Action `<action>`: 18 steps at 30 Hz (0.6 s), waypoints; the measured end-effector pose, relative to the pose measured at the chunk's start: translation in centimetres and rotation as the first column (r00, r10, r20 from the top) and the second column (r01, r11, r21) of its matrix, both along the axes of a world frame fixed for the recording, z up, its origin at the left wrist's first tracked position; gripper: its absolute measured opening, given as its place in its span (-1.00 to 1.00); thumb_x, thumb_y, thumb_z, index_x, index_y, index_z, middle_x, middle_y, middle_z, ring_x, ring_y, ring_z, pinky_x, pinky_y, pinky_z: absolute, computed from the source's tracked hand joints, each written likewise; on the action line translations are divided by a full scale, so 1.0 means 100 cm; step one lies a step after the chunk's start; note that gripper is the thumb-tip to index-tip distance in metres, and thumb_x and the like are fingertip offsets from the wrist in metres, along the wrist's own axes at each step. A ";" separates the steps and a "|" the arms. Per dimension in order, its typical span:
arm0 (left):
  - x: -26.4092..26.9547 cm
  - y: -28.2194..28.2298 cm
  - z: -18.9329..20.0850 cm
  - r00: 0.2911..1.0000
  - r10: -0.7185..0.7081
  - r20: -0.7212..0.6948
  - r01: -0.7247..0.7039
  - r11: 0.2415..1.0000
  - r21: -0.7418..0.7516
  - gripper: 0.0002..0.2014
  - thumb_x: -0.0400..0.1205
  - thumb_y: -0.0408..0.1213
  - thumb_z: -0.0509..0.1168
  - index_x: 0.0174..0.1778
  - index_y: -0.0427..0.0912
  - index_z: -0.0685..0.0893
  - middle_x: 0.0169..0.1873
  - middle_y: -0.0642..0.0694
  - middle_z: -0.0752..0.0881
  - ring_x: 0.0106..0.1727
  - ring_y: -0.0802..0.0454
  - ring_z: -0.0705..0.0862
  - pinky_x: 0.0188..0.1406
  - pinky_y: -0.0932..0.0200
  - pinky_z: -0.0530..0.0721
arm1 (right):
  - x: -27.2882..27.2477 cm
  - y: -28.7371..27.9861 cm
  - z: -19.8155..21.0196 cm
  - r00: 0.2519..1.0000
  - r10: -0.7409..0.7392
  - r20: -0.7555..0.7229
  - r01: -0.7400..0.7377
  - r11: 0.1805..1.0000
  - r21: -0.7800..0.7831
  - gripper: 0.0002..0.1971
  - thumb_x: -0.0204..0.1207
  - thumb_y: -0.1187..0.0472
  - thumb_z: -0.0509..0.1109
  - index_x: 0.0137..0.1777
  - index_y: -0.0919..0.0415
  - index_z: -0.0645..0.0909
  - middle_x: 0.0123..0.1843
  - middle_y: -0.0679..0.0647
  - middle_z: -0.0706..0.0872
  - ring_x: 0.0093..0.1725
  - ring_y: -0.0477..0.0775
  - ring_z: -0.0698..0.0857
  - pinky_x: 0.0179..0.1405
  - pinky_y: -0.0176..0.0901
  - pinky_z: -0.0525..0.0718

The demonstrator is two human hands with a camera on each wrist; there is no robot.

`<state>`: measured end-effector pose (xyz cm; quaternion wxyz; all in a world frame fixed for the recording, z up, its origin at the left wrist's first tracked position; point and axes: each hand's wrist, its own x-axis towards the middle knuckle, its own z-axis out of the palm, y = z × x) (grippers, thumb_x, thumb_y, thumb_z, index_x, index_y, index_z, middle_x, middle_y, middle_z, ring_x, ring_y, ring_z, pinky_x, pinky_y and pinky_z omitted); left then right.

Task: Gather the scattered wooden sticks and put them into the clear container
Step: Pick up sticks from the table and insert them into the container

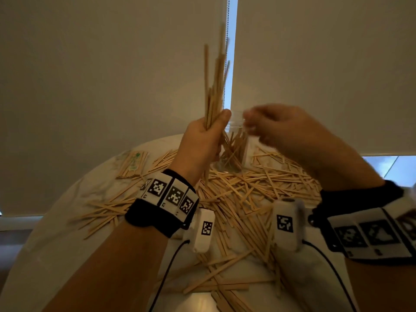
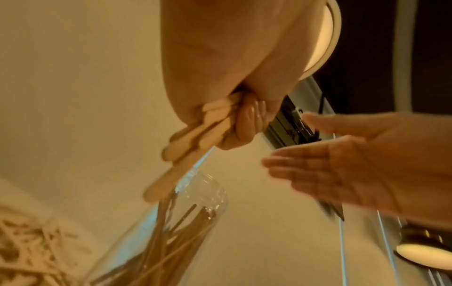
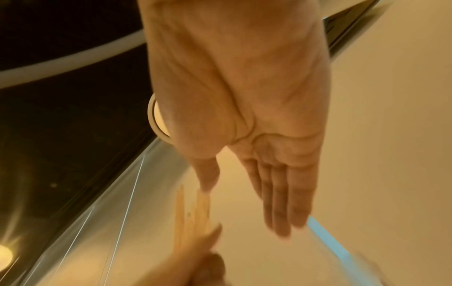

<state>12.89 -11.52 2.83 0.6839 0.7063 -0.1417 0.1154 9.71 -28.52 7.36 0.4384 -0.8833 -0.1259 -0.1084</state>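
Lowering the upright bundle of thin pale wooden sticks (image 1: 213, 91) ends-first into the clear plastic container (image 1: 234, 149) suits best. Head view: left hand (image 1: 202, 140) clenches the bundle above the container on the round white bench (image 1: 56, 244). Left wrist: rounded tips near the rim. Right wrist: right hand (image 3: 257, 135) flat, empty.

surface: round white table (image 1: 56, 255) | on it: scattered wooden sticks (image 1: 247, 199) across its middle | clear container (image 1: 234, 152) upright at far edge, sticks inside | 1 flat stick packet (image 1: 132, 164) far left
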 end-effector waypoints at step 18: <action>-0.005 -0.006 -0.004 0.974 -0.032 0.224 -0.154 0.634 0.758 -0.79 0.68 0.03 0.33 0.13 0.06 0.76 -0.30 0.11 0.73 -0.40 0.31 0.64 -0.37 0.29 0.53 | -0.001 0.007 0.003 0.986 -0.125 0.108 0.124 0.992 0.016 -0.54 0.78 -0.03 0.03 0.00 0.13 0.74 -0.04 0.07 0.79 -0.02 0.05 0.72 0.12 0.08 0.66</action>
